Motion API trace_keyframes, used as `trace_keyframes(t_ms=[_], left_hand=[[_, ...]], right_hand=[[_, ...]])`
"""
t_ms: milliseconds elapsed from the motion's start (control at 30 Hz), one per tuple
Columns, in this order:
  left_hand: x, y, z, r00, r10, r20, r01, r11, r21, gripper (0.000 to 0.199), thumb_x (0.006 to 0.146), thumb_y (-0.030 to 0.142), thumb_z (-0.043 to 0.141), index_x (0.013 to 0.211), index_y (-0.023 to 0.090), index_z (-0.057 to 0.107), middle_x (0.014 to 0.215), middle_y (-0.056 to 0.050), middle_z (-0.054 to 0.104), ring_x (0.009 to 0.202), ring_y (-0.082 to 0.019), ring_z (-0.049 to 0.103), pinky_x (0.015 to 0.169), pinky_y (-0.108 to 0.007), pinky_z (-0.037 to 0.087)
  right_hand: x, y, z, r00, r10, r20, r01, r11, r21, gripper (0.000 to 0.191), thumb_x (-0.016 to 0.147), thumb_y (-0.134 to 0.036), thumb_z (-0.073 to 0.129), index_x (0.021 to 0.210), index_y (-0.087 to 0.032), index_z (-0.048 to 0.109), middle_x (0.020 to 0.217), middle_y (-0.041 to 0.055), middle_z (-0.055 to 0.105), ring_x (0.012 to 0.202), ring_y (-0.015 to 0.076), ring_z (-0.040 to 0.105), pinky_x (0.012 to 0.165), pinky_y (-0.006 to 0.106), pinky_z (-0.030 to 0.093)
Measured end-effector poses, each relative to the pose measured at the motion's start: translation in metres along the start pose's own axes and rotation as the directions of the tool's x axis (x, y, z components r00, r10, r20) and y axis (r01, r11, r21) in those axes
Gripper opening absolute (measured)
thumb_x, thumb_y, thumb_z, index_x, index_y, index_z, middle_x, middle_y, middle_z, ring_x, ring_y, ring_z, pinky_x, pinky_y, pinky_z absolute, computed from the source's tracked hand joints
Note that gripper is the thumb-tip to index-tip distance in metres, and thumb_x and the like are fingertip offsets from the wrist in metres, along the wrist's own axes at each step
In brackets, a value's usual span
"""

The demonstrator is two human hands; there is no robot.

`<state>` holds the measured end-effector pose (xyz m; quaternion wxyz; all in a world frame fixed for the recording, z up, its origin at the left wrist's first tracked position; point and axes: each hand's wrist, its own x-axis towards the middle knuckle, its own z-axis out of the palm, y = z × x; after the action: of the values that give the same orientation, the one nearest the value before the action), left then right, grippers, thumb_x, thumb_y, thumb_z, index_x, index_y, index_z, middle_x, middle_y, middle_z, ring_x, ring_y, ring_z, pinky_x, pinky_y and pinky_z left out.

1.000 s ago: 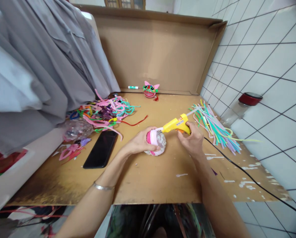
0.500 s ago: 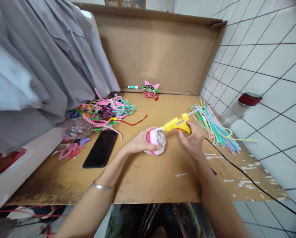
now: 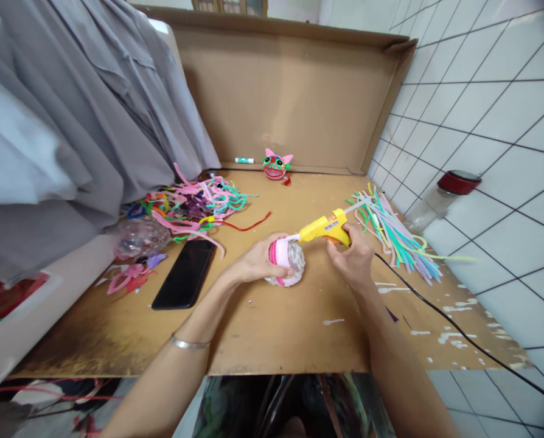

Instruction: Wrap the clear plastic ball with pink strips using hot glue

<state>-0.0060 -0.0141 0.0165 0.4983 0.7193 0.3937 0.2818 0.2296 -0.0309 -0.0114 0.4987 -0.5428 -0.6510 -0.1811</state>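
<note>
My left hand (image 3: 259, 260) is closed around a small round piece (image 3: 282, 254) wound in pink and white fuzzy pipe cleaner, with a clear, crinkled part showing on its right side. In my right hand (image 3: 353, 252) is a yellow hot glue gun (image 3: 325, 227), gripped by its handle. Its nozzle points left and meets the upper edge of the wound piece; whether glue is coming out I cannot make out. A translucent glue stick (image 3: 358, 204) juts from the back of the gun. My left fingers partly hide the piece.
Tangled pipe cleaners (image 3: 194, 201) and a black phone (image 3: 184, 274) lie left. Straight pipe cleaners (image 3: 397, 234) lie right, near a red-lidded jar (image 3: 445, 194). A cat-eared figure (image 3: 276, 164) sits by the cardboard wall (image 3: 281, 97). The gun's black cord (image 3: 449, 319) runs off right.
Almost nothing differs. The glue gun and my right hand have shifted very slightly to the left; my left hand keeps its hold on the wound piece.
</note>
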Motion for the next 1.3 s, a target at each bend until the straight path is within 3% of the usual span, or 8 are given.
trace_keyframes(t_ms=[700,833,1000,1133,1200,1300], left_hand=[[0.0,-0.002,0.0,1.0,0.005,-0.001,-0.005,1.0,-0.014,0.081,0.053,0.028,0.081,0.127,0.013,0.052,0.105,-0.007,0.064,0.093,-0.021,0.06,0.089,-0.035,0.051],[0.0,-0.002,-0.001,1.0,-0.008,-0.006,0.009,1.0,0.007,0.08,0.054,0.027,0.08,0.127,0.012,0.052,0.104,-0.006,0.064,0.09,-0.02,0.061,0.088,-0.036,0.052],[0.001,-0.005,-0.001,1.0,-0.005,-0.004,0.005,0.999,0.051,0.079,0.055,0.027,0.08,0.128,0.014,0.051,0.103,-0.005,0.064,0.091,-0.021,0.061,0.089,-0.036,0.052],[0.001,-0.004,-0.001,1.0,-0.017,-0.002,0.017,0.998,0.069,0.08,0.055,0.03,0.08,0.127,0.013,0.051,0.106,-0.006,0.064,0.092,-0.021,0.061,0.089,-0.036,0.052],[0.001,-0.003,0.0,1.0,-0.015,-0.002,0.015,0.998,0.065,0.08,0.054,0.03,0.079,0.127,0.013,0.051,0.107,-0.006,0.063,0.092,-0.021,0.061,0.089,-0.036,0.051],[0.001,-0.003,0.0,0.999,-0.032,-0.019,0.033,0.997,0.076,0.082,0.052,0.031,0.08,0.127,0.012,0.051,0.109,-0.007,0.063,0.094,-0.022,0.059,0.09,-0.036,0.05]], right_hand=[[-0.001,0.001,0.003,0.998,0.056,0.009,-0.057,0.998,0.017,0.026,0.073,-0.034,0.06,0.096,-0.021,0.058,0.088,0.0062,0.068,0.079,0.0233,0.064,0.072,0.036,0.052],[-0.001,0.009,0.006,0.989,0.151,-0.001,-0.151,0.989,-0.001,0.028,0.072,-0.035,0.06,0.096,-0.021,0.059,0.086,0.0053,0.067,0.075,0.0221,0.063,0.072,0.035,0.051],[0.0,0.032,0.008,0.932,0.361,-0.036,-0.362,0.92,-0.151,0.035,0.071,-0.042,0.06,0.094,-0.016,0.062,0.09,0.0096,0.064,0.084,0.0262,0.06,0.077,0.039,0.048],[-0.002,0.047,0.007,0.829,0.558,0.048,-0.503,0.78,-0.372,0.043,0.075,-0.042,0.059,0.103,-0.011,0.064,0.099,0.0148,0.062,0.091,0.0284,0.058,0.08,0.039,0.045],[-0.004,0.051,0.007,0.778,0.62,0.096,-0.518,0.721,-0.46,0.044,0.078,-0.041,0.058,0.107,-0.008,0.063,0.102,0.0172,0.063,0.096,0.0296,0.058,0.083,0.038,0.044],[-0.008,0.054,0.009,0.763,0.633,0.132,-0.476,0.688,-0.548,0.047,0.081,-0.04,0.055,0.112,-0.006,0.061,0.108,0.0201,0.062,0.102,0.0314,0.057,0.085,0.038,0.043]])
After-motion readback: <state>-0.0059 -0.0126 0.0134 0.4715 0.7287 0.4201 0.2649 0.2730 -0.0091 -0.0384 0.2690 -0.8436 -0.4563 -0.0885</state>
